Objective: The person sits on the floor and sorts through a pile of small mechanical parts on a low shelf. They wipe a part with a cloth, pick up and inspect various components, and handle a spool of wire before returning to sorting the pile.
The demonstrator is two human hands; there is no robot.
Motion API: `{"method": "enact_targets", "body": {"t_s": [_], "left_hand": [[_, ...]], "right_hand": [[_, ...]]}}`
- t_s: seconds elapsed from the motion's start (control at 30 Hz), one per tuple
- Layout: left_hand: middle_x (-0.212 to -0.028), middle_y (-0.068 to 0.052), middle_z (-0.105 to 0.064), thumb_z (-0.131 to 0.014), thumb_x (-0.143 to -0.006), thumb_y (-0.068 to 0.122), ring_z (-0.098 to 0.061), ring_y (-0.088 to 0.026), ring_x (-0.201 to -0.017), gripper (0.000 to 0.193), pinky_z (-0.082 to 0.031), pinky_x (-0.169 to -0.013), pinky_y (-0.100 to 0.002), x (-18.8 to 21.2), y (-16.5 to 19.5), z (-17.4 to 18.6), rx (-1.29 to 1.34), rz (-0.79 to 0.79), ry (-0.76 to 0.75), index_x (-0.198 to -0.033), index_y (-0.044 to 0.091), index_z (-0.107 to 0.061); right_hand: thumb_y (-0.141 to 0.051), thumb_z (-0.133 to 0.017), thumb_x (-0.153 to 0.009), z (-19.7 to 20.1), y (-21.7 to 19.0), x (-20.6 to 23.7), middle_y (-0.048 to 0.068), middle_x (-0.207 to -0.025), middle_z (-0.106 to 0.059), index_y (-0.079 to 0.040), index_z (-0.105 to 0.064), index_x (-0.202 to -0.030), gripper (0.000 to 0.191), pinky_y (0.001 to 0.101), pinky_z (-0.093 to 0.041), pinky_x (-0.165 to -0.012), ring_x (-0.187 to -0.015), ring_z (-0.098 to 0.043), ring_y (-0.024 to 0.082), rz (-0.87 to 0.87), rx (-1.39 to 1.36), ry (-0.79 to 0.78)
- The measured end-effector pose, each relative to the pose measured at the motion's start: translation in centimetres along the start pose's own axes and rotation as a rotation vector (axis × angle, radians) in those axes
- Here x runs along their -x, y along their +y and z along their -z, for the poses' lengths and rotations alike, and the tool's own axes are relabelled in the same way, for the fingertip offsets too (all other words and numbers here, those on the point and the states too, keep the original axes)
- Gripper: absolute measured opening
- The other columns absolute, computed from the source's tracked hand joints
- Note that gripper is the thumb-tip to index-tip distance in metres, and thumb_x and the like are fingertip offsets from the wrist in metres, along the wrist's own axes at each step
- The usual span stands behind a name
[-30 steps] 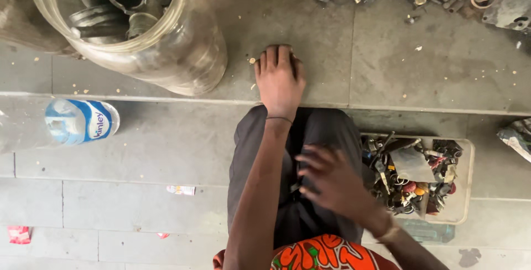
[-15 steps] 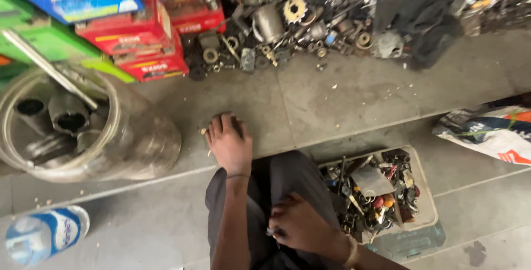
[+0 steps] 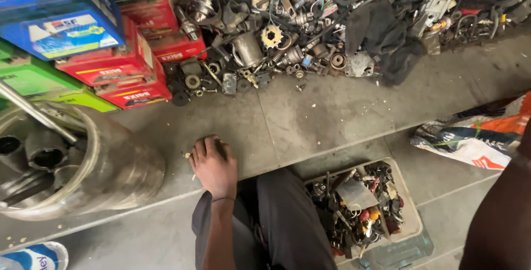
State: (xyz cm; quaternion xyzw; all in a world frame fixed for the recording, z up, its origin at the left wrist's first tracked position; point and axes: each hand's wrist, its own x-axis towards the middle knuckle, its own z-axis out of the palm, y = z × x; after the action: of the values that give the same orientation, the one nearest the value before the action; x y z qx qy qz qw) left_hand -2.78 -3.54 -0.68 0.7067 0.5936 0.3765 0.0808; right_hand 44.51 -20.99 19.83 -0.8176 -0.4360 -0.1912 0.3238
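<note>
My left hand (image 3: 213, 168) lies palm down on the grey concrete ledge (image 3: 332, 115), fingers together and pointing toward the pile of parts. Nothing shows in its grip. Small crumbs lie beside the fingertips. A thin band circles the wrist. Only my right forearm (image 3: 498, 215) shows, dark and close at the lower right edge; its hand is out of frame. My knee in dark trousers (image 3: 287, 220) sits between the arms.
A clear plastic jar (image 3: 110, 170) holding metal sleeves lies left of the hand. Red, blue and green boxes (image 3: 110, 65) are stacked behind it. Mixed metal parts (image 3: 276, 43) heap along the back. A tray of small parts (image 3: 412, 220) sits right of my knee, a printed bag (image 3: 475, 137) farther right.
My right hand has left my lap and gone out of frame; only its forearm shows at the right edge. The view has swung up toward the pile. My left hand stays on the ledge.
</note>
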Motion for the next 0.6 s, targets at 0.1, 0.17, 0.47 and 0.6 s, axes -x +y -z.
{"method": "enact_targets", "body": {"t_s": [0.1,0.17,0.47,0.6], "left_hand": [[-0.106,-0.012,-0.065,-0.067,-0.086,0.019,-0.060,-0.035,-0.103,0.020,-0.044,-0.094,-0.051,-0.3,0.3,-0.1,-0.063,-0.020,-0.026,-0.103,0.008,-0.066],[-0.105,-0.013,-0.064,-0.068,-0.086,0.023,-0.060,-0.035,-0.101,0.021,-0.043,-0.091,-0.052,-1.1,0.5,-0.3,-0.150,-0.021,-0.064,-0.100,0.008,-0.066],[-0.105,-0.015,-0.062,-0.066,-0.088,0.028,-0.059,-0.035,-0.109,0.021,-0.042,-0.093,-0.053,-2.5,1.0,-0.6,-0.208,0.021,-0.111,-0.095,0.008,-0.064],[-0.105,-0.015,-0.061,-0.065,-0.088,0.029,-0.059,-0.036,-0.107,0.022,-0.042,-0.092,-0.052,-2.6,0.9,-0.8,-0.224,0.012,-0.075,-0.097,0.008,-0.064]], "right_hand": [[-0.022,-0.075,-0.104,-1.9,-1.0,3.3,0.007,-0.104,-0.073,-0.008,-0.076,-0.111,0.015,0.0294,-0.053,-0.081,-0.091,-0.068,0.016,0.034,-0.161,0.035],[-0.019,-0.075,-0.108,-4.6,-2.7,4.9,0.007,-0.107,-0.073,-0.007,-0.075,-0.112,0.014,0.0275,-0.052,-0.082,-0.092,-0.067,0.015,0.055,-0.308,0.018],[-0.037,-0.079,-0.093,-21.5,-11.7,7.9,0.008,-0.087,-0.076,-0.013,-0.079,-0.100,0.025,0.0391,-0.055,-0.067,-0.075,-0.073,0.026,0.091,-0.156,-0.506],[-0.056,-0.083,-0.082,-25.4,-14.3,8.8,0.009,-0.075,-0.074,-0.017,-0.080,-0.085,0.039,0.0463,-0.055,-0.066,-0.072,-0.071,0.034,0.143,0.220,-0.443]]}}
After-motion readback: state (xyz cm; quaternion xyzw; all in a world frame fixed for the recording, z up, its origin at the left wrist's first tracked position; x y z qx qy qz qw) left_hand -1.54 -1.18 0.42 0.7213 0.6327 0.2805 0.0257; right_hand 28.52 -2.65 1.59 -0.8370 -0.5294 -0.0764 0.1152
